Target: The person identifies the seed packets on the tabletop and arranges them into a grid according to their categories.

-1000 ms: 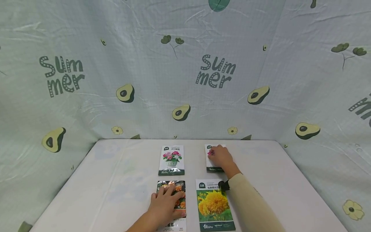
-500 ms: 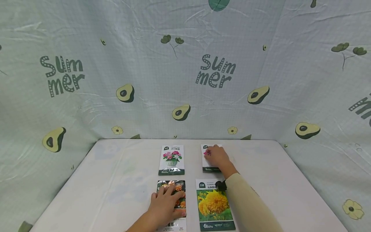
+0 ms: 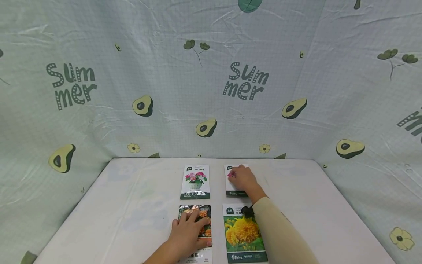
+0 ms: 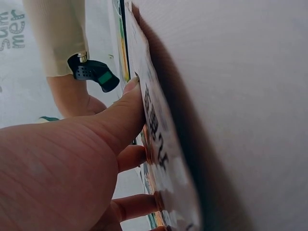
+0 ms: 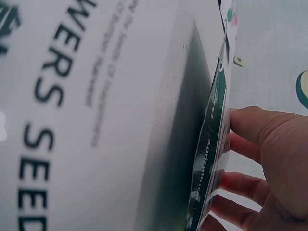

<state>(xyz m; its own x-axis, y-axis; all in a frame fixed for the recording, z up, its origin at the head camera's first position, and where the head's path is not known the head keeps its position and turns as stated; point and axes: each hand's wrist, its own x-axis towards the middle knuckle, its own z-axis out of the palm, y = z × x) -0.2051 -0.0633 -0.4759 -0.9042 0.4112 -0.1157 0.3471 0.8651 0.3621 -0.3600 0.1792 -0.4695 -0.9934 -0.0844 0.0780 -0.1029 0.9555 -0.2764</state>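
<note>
My left hand (image 3: 186, 233) lies with fingers spread on a seed packet with orange flowers (image 3: 206, 253) at the front. In the left wrist view, the thumb and fingertips rest on that packet's face. My right hand (image 3: 245, 179) is at the back, its fingertips on a white seed packet (image 3: 232, 188) with a green bottom strip. Much of that packet's picture is hidden under the hand. The right wrist view shows these fingers (image 5: 245, 187) touching the packet's face from above, with its green edge (image 5: 209, 134) slightly raised.
A seed packet with a pink potted flower (image 3: 195, 181) lies at the back left. One with yellow flowers (image 3: 244, 234) lies at the front right, partly under the right sleeve (image 3: 280, 231). The white table (image 3: 138, 205) meets a printed curtain (image 3: 171, 88) behind.
My right hand has moved left with the white packet under its fingertips, bringing it closer to the pink-flower packet. The left hand and the other packets have stayed in place.
</note>
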